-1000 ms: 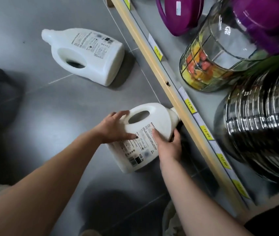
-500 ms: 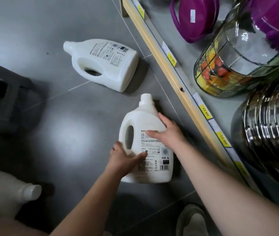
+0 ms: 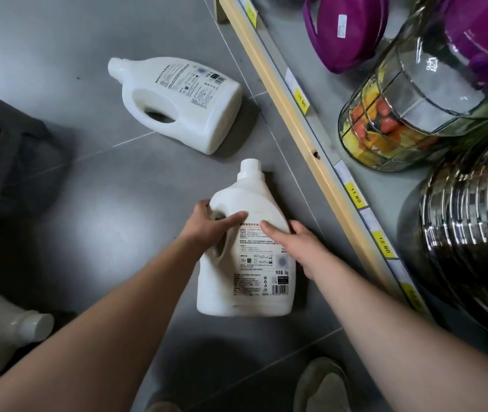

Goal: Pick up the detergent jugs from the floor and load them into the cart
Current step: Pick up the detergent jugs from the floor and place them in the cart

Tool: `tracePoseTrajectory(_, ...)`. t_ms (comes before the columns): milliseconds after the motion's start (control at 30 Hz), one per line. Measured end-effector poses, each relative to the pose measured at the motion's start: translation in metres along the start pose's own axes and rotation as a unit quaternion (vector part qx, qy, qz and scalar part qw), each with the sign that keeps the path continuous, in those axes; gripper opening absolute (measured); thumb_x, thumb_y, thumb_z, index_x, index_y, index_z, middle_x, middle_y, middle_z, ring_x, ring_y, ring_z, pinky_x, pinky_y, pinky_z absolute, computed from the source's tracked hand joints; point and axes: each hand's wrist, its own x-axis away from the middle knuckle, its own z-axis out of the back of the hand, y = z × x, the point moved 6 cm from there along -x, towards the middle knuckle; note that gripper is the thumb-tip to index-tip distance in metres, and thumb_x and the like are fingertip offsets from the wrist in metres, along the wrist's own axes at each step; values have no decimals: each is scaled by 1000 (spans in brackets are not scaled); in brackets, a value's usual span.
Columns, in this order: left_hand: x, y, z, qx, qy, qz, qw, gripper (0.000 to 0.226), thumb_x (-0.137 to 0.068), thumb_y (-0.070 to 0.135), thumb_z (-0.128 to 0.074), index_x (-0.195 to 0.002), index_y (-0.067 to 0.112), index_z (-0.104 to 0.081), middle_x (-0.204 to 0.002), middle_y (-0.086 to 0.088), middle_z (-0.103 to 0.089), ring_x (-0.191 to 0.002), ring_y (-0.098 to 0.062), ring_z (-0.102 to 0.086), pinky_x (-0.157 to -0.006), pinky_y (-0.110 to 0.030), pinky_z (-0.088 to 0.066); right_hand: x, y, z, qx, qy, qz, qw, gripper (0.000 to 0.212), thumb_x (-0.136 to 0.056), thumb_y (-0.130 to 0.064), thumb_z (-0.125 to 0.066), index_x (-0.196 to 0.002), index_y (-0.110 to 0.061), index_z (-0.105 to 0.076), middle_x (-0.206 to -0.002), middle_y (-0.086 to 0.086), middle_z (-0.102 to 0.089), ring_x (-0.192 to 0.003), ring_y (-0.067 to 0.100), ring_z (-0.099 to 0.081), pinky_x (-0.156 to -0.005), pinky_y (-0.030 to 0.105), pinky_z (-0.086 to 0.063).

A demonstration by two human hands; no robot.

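The near jug [image 3: 248, 263], white with a white screw cap, lies flat with its printed label facing up and its cap pointing away from the person, on the grey floor [image 3: 103, 203] just beside the shelf edge [image 3: 296, 126]. Whether its back rests fully on the tiles cannot be told.

The left hand [image 3: 207, 226] grips the jug's handle: the fingers curl into the handle opening and the thumb lies across the front of the jug. The right hand [image 3: 296, 245] holds the opposite side, thumb laid on the top of the label and fingers wrapped round the jug's right flank.

A second jug [image 3: 177, 102] lies on its side farther off, apart from the first, cap pointing up and left. A third jug [image 3: 4, 325] shows at the lower left, its cap pointing right.

A dark object [image 3: 7, 162] stands at the left; what it is cannot be made out. On the shelf, behind yellow price tags [image 3: 301, 99], stand a glass jar [image 3: 409, 99], a purple container [image 3: 347, 28] and stacked steel bowls [image 3: 475, 233]. A shoe [image 3: 323, 385] shows at the bottom.
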Motion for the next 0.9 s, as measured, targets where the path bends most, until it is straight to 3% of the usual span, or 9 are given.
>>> tracePoseTrajectory(100,4,0,4,6,3,5,1000,97,-66,52,-97,-143,19,-49,-127,0,-65,-119,-23,-65,-110,-46,-51,4,-2,-2,-31,5,9,999,121,-43,-74,-91,-145,-20,-54,-125,1,-74,-106,18,-74,-96,36,-58)
tracePoseTrajectory(167,8,-1,8,11,10,5,1000,96,-69,49,-96,-145,18,-48,-130,-1,-63,-120,-23,-64,-110,-46,-51,6,-3,-5,-43,1,17,999,106,-58,-62,-95,-146,-18,-54,-124,2,-74,-105,18,-74,-89,32,-59)
tracePoseTrajectory(300,15,3,23,35,27,-17,999,100,-63,50,-99,-145,20,-49,-130,1,-63,-116,-21,-65,-106,-42,-53,10,-17,-10,-48,-1,50,998,88,-65,-53,-96,-139,-22,-58,-118,-1,-76,-102,18,-75,-96,39,-60)
tracePoseTrajectory(433,20,19,45,50,51,-69,995,112,-44,62,-94,-141,26,-51,-127,1,-68,-114,-18,-69,-106,-45,-55,17,-42,-14,-41,13,95,995,117,-49,-66,-95,-150,-27,-50,-127,-3,-72,-110,18,-72,-96,38,-59)
tracePoseTrajectory(533,25,35,62,61,64,-113,990,110,-44,62,-98,-138,32,-50,-125,2,-69,-114,-17,-70,-106,-47,-55,26,-64,-15,-26,17,135,990,108,-62,-57,-95,-153,-30,-45,-133,-3,-66,-116,19,-65,-84,30,-54)
tracePoseTrajectory(667,38,56,82,57,81,-176,979,104,-42,58,-99,-132,42,-48,-124,3,-68,-117,-17,-69,-106,-47,-56,39,-92,-15,1,20,193,981,95,-70,-46,-94,-150,-33,-45,-125,-10,-58,-114,16,-57,-66,17,-43)
tracePoseTrajectory(800,53,65,98,38,80,-240,967,107,-39,55,-101,-133,50,-50,-127,6,-66,-120,-17,-67,-104,-47,-57,49,-105,-15,43,19,246,968,94,-63,-41,-99,-142,-38,-48,-133,-14,-61,-123,16,-58,-82,25,-45)
tracePoseTrajectory(900,65,69,102,-10,64,-291,955,107,-40,56,-98,-136,51,-50,-133,16,-63,-128,-10,-60,-107,-37,-52,59,-110,-16,86,12,274,958,97,-61,-38,-101,-142,-39,-47,-139,-12,-58,-125,13,-54,-81,18,-42)
